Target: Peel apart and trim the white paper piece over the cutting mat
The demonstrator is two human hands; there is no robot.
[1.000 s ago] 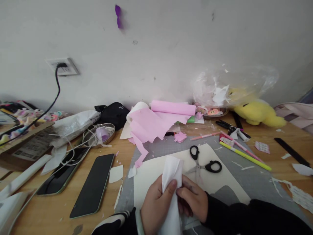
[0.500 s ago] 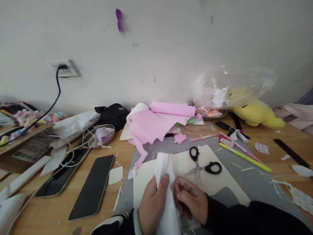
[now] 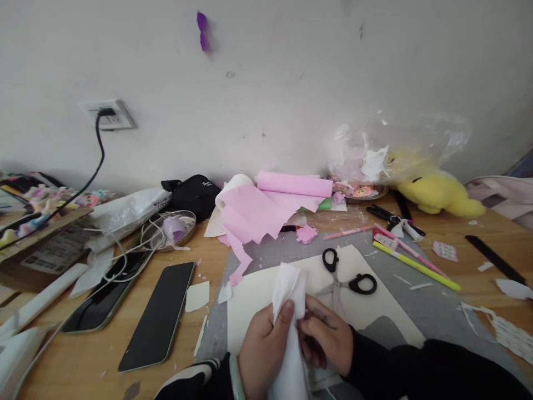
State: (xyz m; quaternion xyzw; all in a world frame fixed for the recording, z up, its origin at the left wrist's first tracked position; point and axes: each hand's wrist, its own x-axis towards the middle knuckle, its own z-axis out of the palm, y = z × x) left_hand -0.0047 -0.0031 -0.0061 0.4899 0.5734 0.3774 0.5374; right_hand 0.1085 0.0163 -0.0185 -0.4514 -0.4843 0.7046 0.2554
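Near the front edge of the grey mat (image 3: 416, 289), your left hand (image 3: 262, 350) pinches the white paper (image 3: 289, 311) with its thumb on top, while your right hand (image 3: 327, 339) grips its right edge. Both hold it above the cream sheet (image 3: 254, 300). Pulling your hands apart could tear the thin paper, and the scissors (image 3: 347, 278) just beyond could get bumped.
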